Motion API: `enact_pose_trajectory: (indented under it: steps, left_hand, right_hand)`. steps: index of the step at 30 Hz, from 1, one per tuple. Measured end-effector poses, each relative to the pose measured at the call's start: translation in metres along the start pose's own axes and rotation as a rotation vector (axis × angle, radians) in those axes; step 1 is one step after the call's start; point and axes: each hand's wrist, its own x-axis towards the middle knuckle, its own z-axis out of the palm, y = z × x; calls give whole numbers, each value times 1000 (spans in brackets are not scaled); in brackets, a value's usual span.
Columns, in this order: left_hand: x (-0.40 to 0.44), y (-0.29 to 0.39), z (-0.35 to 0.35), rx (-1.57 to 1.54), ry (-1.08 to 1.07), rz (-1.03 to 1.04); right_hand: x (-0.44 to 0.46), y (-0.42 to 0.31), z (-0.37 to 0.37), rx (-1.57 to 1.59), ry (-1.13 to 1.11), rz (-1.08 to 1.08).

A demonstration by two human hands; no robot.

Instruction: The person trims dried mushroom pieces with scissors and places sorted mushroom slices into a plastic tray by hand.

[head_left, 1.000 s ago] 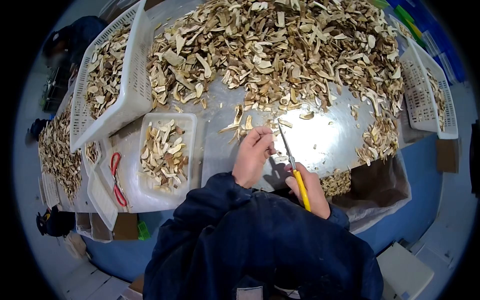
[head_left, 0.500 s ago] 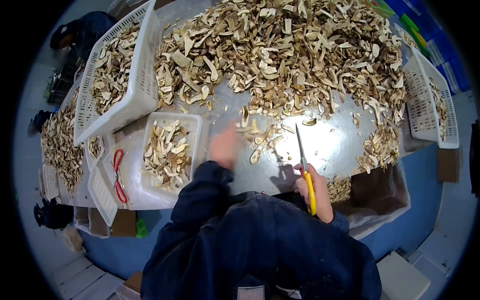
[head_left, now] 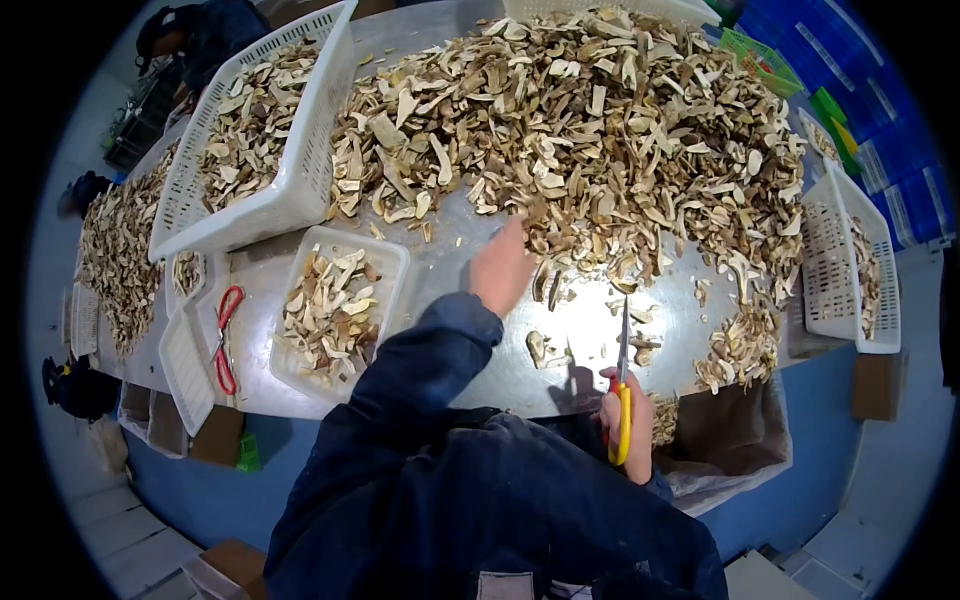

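My right hand (head_left: 637, 430) is closed around the yellow-and-red handles of a pair of scissors (head_left: 626, 345) near the table's front edge. The narrow blades point away from me and look shut. My left hand (head_left: 503, 268) reaches to the near edge of a big heap of sliced dried mushrooms (head_left: 590, 130). Its fingertips touch brown slices there, and whether they grip any is unclear. Between my hands, a few loose mushroom slices (head_left: 540, 348) lie on the shiny metal table (head_left: 455, 350).
A shallow white tray (head_left: 397, 290) of slices stands left, before a large white basket (head_left: 318, 150). Red-handled scissors (head_left: 222, 340) lie farther left. Another basket (head_left: 830, 250) stands right, and a lined bin (head_left: 735, 440) sits below the front edge. Another person (head_left: 205, 40) bends at upper left.
My left hand has moved away from me and to the right, up to the heap. Loose slices near the middle have shifted. My right hand still holds the scissors, and the camera view has shifted.
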Motion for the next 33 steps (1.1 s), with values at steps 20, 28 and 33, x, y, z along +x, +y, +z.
enact_pose_trajectory:
  steps: [20, 28, 33]
  left_hand:
    - [-60, -52, -29, -1369, -676, -264]
    - [-76, -26, -49, -1465, -649, -272]
    - [-77, -37, -47, -1584, -679, -324]
  right_hand:
    - [12, -18, 20, -274, -180, -136]
    - [12, -27, 23, -348, -201, -129]
    - [12, -21, 23, -353, -202, -137]
